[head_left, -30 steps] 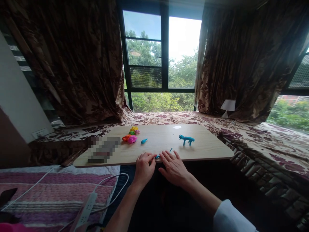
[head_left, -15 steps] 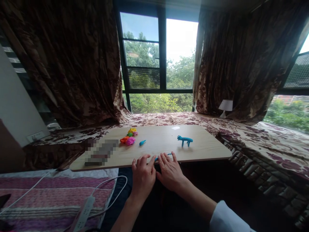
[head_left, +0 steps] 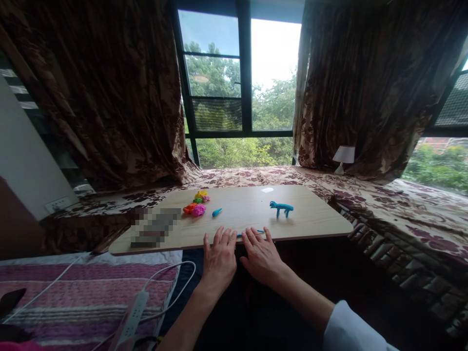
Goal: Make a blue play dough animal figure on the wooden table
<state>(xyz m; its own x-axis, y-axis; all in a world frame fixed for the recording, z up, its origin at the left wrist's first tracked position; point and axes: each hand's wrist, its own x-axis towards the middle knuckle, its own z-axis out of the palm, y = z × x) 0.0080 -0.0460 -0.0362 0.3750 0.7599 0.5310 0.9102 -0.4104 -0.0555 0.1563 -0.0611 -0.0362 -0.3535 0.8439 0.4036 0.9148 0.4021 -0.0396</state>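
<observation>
At the table's near edge, a thin strand of blue modelling clay (head_left: pixel 260 231) lies under the fingers of my right hand (head_left: pixel 262 254); its ends show on both sides. That hand is flat, fingers stretched out. Beside it, my left hand (head_left: pixel 220 256) rests on the edge with its fingers extended, the index fingertip close to the strand's left end. Whether it touches the clay I cannot tell. A four-legged blue clay animal (head_left: pixel 281 208) stands farther back on the right. A small blue clay piece (head_left: pixel 217 212) with a tapered end lies beyond my left hand.
Lumps of orange, pink, green and yellow clay (head_left: pixel 197 208) sit at the left of the wooden table (head_left: pixel 241 204). A blurred-out dark object (head_left: pixel 156 228) lies left of them. A power strip (head_left: pixel 133 312) with white cable is at lower left; a small lamp (head_left: pixel 343 156) stands behind.
My left hand's fingers have straightened and moved slightly away from the strand. My right hand has shifted a little to the right over the clay. The view has tilted slightly.
</observation>
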